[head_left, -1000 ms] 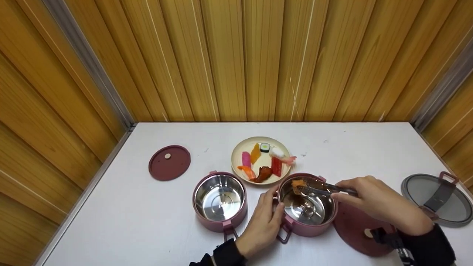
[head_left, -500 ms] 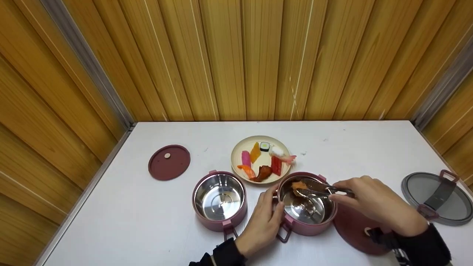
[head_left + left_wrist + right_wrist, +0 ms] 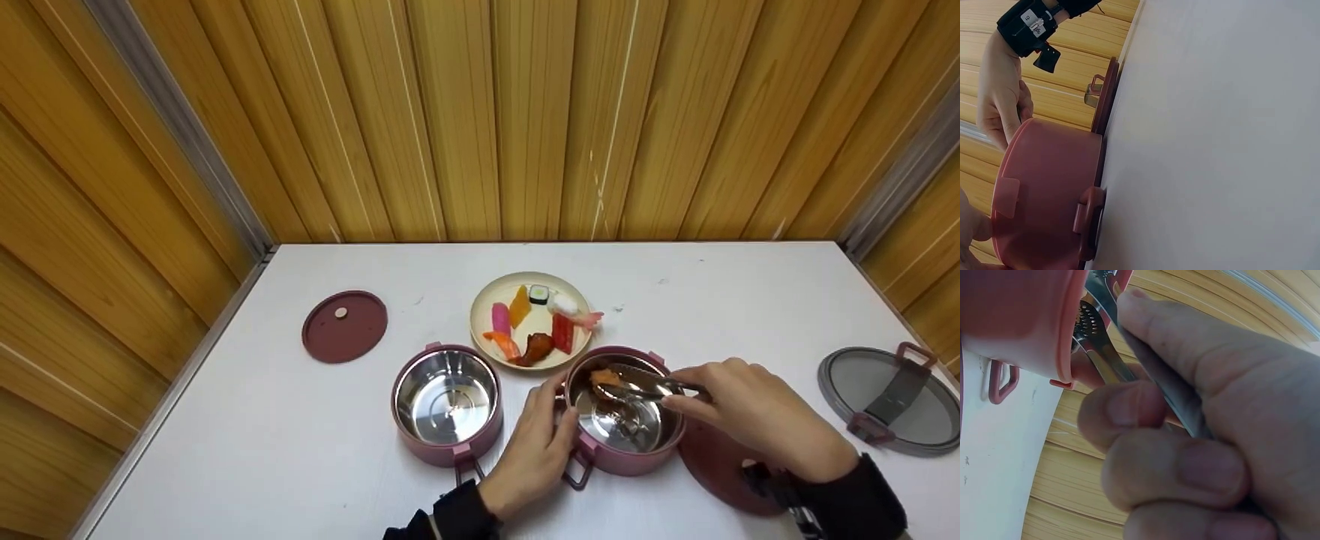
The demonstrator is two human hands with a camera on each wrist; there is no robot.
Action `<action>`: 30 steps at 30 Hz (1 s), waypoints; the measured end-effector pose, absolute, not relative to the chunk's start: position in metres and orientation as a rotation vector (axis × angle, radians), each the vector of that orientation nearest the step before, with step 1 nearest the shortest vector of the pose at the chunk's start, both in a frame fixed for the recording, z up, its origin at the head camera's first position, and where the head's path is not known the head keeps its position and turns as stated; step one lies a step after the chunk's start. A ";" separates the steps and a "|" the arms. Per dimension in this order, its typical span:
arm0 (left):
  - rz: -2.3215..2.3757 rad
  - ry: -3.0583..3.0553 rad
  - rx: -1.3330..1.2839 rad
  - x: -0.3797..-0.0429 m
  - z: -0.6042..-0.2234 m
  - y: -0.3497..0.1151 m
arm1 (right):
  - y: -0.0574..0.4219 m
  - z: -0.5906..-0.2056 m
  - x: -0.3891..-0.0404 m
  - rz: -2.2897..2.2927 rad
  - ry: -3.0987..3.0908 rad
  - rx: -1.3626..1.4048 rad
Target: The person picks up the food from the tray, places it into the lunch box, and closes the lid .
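Observation:
My right hand [image 3: 750, 412] grips metal tongs [image 3: 645, 388], its fingers curled round them in the right wrist view. The tongs reach into the right pink pot [image 3: 630, 463], and an orange-brown piece of food [image 3: 604, 377] is at their tips. Whether the piece touches the pot's bottom, I cannot tell. The perforated tong heads [image 3: 1092, 323] show at the pot's rim in the right wrist view. My left hand [image 3: 529, 454] holds that pot by its left side, thumb and fingers along the rim and wall.
A second pink pot [image 3: 448, 455], steel inside, stands to the left. Behind is a cream plate [image 3: 536, 334] with several toy-like sushi pieces and a drumstick [image 3: 537, 349]. Dark red lids [image 3: 345, 337] lie at left and partly under my right arm; a grey lid [image 3: 915, 394] lies right.
The tongs and the food piece have shifted slightly left and lower in the right pot as my right hand moved left. My left hand stays on the pot.

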State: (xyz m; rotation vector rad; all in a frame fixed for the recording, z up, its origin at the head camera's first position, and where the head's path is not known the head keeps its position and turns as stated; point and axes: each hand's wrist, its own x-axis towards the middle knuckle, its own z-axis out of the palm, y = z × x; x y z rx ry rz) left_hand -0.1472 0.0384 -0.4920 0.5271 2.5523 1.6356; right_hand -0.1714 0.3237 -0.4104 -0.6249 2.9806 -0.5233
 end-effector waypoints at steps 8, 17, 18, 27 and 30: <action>1.635 2.546 0.529 -0.148 -0.491 0.039 | 0.324 -0.409 -0.170 -0.507 2.987 -0.596; 1.612 2.576 0.525 -0.148 -0.492 0.039 | 0.325 -0.405 -0.169 -0.469 3.020 -0.586; 1.611 2.575 0.524 -0.148 -0.492 0.039 | 0.325 -0.405 -0.169 -0.468 3.022 -0.584; 1.612 2.564 0.524 -0.148 -0.491 0.038 | 0.328 -0.403 -0.168 -0.459 3.019 -0.577; 1.608 2.573 0.525 -0.148 -0.490 0.037 | 0.328 -0.403 -0.168 -0.462 3.021 -0.578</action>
